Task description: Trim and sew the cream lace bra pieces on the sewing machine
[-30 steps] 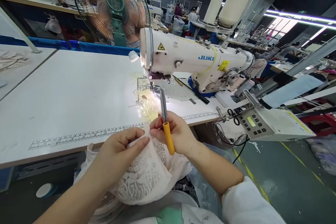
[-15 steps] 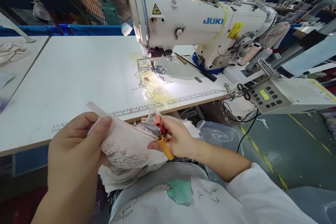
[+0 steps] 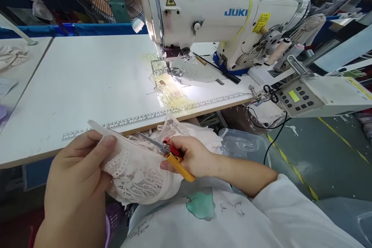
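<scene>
My left hand (image 3: 84, 170) pinches the edge of a pale pink lace bra (image 3: 139, 174) between thumb and fingers. A narrow strip of its fabric sticks up past the thumb. My right hand (image 3: 188, 157) grips scissors (image 3: 178, 166) with one orange and one red handle. Their metal blades point left and lie close along the upper edge of the fabric; whether they touch it I cannot tell. More pale lace pieces (image 3: 192, 130) lie behind the right hand, below the table edge.
A white JUKI sewing machine (image 3: 209, 15) stands on the white table (image 3: 95, 73), which has a printed ruler (image 3: 139, 118) along its front. Yellowish tape (image 3: 168, 89) lies under the needle. Right are a control box (image 3: 302, 99) and a clear plastic bin (image 3: 244, 145).
Both hands and the bra have shifted slightly left. The scissors have turned, so their blades now show more and point up and left. The camera view has moved a little.
</scene>
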{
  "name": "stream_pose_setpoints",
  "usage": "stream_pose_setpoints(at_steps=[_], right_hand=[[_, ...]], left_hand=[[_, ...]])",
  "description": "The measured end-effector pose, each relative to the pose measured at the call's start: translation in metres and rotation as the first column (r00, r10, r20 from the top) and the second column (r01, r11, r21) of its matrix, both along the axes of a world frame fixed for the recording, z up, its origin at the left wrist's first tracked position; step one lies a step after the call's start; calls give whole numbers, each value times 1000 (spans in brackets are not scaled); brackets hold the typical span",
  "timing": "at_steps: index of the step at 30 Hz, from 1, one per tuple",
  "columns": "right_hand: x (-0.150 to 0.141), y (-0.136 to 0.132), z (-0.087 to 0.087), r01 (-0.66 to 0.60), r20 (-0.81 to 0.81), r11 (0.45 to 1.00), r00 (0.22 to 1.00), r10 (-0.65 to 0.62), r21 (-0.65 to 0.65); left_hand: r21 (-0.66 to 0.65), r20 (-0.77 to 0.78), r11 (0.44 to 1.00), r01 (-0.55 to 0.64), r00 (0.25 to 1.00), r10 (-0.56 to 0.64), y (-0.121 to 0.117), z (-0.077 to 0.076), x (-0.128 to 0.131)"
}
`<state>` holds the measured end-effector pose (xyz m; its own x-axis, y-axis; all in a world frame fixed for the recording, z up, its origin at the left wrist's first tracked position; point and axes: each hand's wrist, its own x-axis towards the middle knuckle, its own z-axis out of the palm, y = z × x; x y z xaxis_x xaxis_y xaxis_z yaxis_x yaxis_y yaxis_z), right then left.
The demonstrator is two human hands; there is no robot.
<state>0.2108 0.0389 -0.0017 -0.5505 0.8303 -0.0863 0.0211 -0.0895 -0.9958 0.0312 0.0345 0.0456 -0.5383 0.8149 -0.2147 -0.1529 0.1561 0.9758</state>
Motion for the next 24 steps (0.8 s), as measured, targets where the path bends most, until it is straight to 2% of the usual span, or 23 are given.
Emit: stream_pose_setpoints(at_steps=[4, 8, 11, 13, 15, 19, 24], right_hand=[[-1, -7, -15, -62, -33, 990, 998, 58, -129], [11, -7, -30, -192, -26, 966, 981, 190, -175], [29, 5, -30, -279, 91, 959, 955, 282, -37], [42, 16, -24, -340, 177, 934, 931, 319, 107], [54, 26, -16, -393, 295, 898, 897, 328, 197], [67, 40, -1, -437, 515, 863, 816, 263, 252], [63, 48, 4, -479, 629, 823, 751, 202, 307]], left_hand=[[-77, 61, 990, 117, 992, -113, -1, -7, 1], [-161, 80, 920, 358, 933, -350, -5, -23, 2], [-159, -5, 862, 481, 873, -488, 0, -30, 4], [-136, -41, 839, 528, 843, -537, 5, -29, 7], [-96, -46, 803, 588, 804, -593, 11, -27, 9], [-72, -26, 709, 701, 710, -704, 21, -28, 12], [-156, -27, 691, 706, 696, -718, 26, -32, 16]])
